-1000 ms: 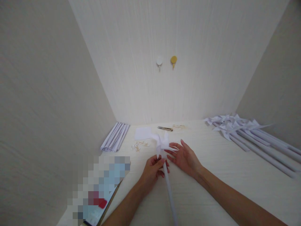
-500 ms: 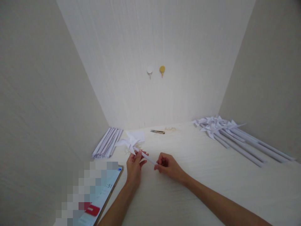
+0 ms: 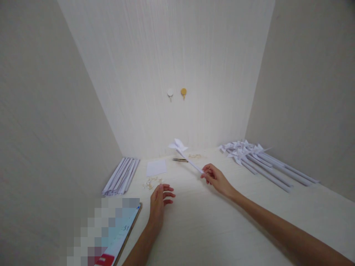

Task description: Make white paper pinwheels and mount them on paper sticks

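Head view: phone (image 3: 116,236) screen shows "51".

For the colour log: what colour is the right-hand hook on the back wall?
Yellow-gold; the hook sits beside a white hook, clearest in the head view.

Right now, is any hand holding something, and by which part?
The right hand pinches the paper pinwheel by its stick's lower end; the left hand holds nothing.

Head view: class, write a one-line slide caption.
Right hand lifts a white paper pinwheel by its stick; left hand rests open on the table.
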`<state>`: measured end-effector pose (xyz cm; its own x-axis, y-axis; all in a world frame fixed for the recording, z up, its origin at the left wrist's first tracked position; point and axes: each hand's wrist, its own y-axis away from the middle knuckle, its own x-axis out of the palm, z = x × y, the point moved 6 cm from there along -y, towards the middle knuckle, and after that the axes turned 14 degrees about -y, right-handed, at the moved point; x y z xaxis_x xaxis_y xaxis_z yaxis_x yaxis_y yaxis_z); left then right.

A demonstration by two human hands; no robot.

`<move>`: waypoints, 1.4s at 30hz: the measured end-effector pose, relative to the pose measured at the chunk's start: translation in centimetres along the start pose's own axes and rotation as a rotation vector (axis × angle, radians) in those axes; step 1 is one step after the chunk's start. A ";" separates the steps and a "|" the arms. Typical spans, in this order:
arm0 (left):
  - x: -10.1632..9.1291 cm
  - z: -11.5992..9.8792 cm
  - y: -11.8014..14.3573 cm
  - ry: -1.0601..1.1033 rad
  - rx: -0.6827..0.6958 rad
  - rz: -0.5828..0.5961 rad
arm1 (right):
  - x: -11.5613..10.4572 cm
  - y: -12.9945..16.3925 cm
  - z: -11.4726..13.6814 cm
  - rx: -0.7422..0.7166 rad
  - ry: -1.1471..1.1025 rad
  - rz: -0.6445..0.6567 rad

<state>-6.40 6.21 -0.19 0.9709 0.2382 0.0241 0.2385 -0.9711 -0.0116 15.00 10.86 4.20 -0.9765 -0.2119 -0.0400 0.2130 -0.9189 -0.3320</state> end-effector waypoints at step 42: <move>0.7 -0.5 0.1 -0.145 0.004 0.050 | -16.0 -1.6 -3.0 0.203 1.264 -0.347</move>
<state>-5.67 6.24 0.37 0.9744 0.1896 -0.1209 0.1894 -0.9818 -0.0134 30.18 16.78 2.53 -0.3161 0.3944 -0.8629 -0.1589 -0.9187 -0.3617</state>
